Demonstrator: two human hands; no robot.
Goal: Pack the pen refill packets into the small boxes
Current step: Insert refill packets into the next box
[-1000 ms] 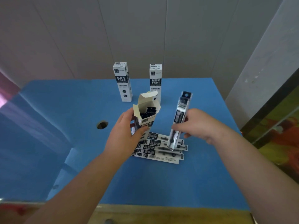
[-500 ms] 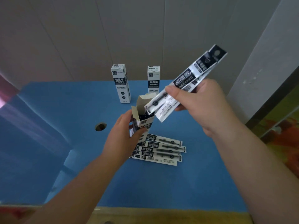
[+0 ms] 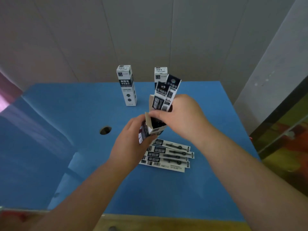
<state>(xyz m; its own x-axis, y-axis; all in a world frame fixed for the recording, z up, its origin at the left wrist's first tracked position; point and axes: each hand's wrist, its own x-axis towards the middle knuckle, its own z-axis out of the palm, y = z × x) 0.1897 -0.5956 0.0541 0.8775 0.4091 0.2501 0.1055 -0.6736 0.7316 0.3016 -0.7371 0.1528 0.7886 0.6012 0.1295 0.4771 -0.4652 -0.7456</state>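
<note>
I see my left hand (image 3: 131,144) gripping the open box (image 3: 152,126) above the blue table (image 3: 66,130), while my right hand (image 3: 181,117) pinches a pair of refill packets (image 3: 165,95) standing upright in its mouth. Loose packets (image 3: 168,155) lie just beneath both hands. Two closed boxes (image 3: 127,85) behind carry Chinese lettering, "中性替芯" partly legible.

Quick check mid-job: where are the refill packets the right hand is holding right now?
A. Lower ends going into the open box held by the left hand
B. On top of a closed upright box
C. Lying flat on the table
A: the right hand holds the packets upright, lower ends in the open box gripped by the left hand.
</note>
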